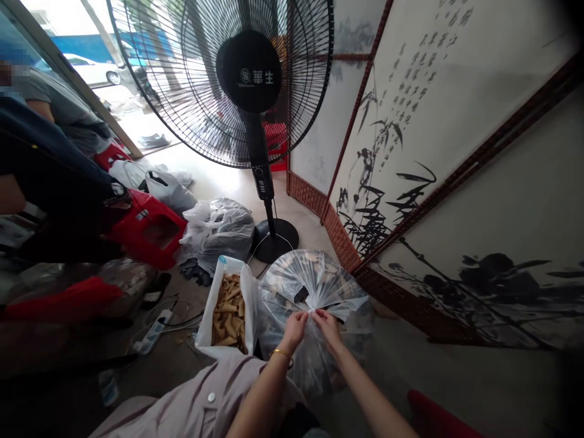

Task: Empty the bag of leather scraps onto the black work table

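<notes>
Your two hands meet at the gathered neck of a clear plastic bag [310, 286] that sits on the floor straight in front of you. Your left hand [294, 328], the one with the gold bangle [279, 353] at the wrist, pinches the bunched plastic from the left; your right hand [327, 325] pinches it from the right, fingertips nearly touching each other. Both hands are closed on the plastic, neither is free.

The bag's body bulges away from you, beyond your fingers and to either side, with dark pieces inside that are too blurred to name. Its gathered mouth points back toward you and slightly up, so the twisted neck runs roughly along your line of sight, from your hands out to the belly of the bag. Both hands are equally close to the neck; the left forearm comes in more steeply from below, the right more from the side.

Touching the bag on its left stands a white bag [249, 292], open at the top and filled with tan, folded-looking pieces [228, 313]. Beyond both stands a black pedestal fan [249, 73] on its round base, and a painted folding screen [433, 152] runs along the right. Another person [55, 109] sits at the far left by red plastic stools [150, 228].
</notes>
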The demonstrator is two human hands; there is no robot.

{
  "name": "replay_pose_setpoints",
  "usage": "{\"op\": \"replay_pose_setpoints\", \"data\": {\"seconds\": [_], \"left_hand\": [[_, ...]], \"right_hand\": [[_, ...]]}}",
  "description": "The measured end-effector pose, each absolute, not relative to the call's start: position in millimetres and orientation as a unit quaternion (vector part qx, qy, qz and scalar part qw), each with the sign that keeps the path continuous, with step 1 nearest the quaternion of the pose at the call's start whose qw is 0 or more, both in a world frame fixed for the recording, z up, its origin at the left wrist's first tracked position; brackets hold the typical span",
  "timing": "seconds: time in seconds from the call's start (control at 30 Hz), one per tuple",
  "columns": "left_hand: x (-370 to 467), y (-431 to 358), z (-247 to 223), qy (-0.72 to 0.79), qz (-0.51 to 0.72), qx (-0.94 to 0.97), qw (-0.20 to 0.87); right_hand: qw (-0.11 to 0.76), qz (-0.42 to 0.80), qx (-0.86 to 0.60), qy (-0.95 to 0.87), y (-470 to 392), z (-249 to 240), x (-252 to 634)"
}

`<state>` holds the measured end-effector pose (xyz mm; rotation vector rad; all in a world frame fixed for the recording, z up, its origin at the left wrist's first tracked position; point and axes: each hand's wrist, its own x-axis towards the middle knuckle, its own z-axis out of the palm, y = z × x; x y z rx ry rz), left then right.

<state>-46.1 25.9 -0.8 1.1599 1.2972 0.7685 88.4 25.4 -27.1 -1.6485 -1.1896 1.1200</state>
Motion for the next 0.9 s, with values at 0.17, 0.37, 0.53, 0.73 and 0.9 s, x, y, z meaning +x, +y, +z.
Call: {"op": "replay_pose_setpoints", "data": {"seconds": [0.17, 0.37, 0.53, 0.73, 0.9], "left_hand": [[-37.9, 22.7, 18.5, 0.593, 0.344, 0.543, 0.484], [-17.6, 44.0, 42.8, 0.556, 0.337, 0.635, 0.417], [-18.1, 63.2, 38.1, 0.525, 0.275, 0.684, 0.425], [-19.3, 71.3, 28.8, 0.518, 0.230, 0.692, 0.448], [-15.6, 71.1, 25.8, 0.539, 0.235, 0.671, 0.451]], "right_hand": [[0.412, 0.443, -0.647, -0.465, 31.1, -29.5, 95.0], [0.439, 0.398, -0.646, -0.482, 43.5, -24.2, 103.0], [0.436, 0.396, -0.627, -0.510, 40.3, -20.9, 112.5], [0.423, 0.402, -0.608, -0.539, 40.2, -21.2, 124.7], [0.420, 0.391, -0.601, -0.556, 39.9, -21.4, 126.2]]}}
